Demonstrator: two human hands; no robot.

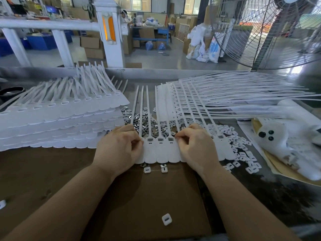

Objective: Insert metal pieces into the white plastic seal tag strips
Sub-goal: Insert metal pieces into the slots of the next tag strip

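Note:
A joined row of white plastic seal tag strips (162, 152) lies flat on brown cardboard, tails pointing away from me. Small metal pieces show in the square sockets of the three middle tags (160, 140). My left hand (119, 150) rests on the row's left end with curled fingers, thumb and forefinger pinched near a socket. Mirroring it, my right hand (194, 146) covers the right end, fingertips pinched at the tag edge. What either pinch holds is hidden. A heap of shiny metal pieces (149, 122) lies just behind the row.
Tall stacks of tag strips (57, 122) fill the left. More strips fan out at the back right (225, 98). White plastic caps (241, 150) are scattered to the right, one lies near me (166, 219). A white cloth bundle (284, 145) sits far right. A floor fan (271, 32) stands beyond.

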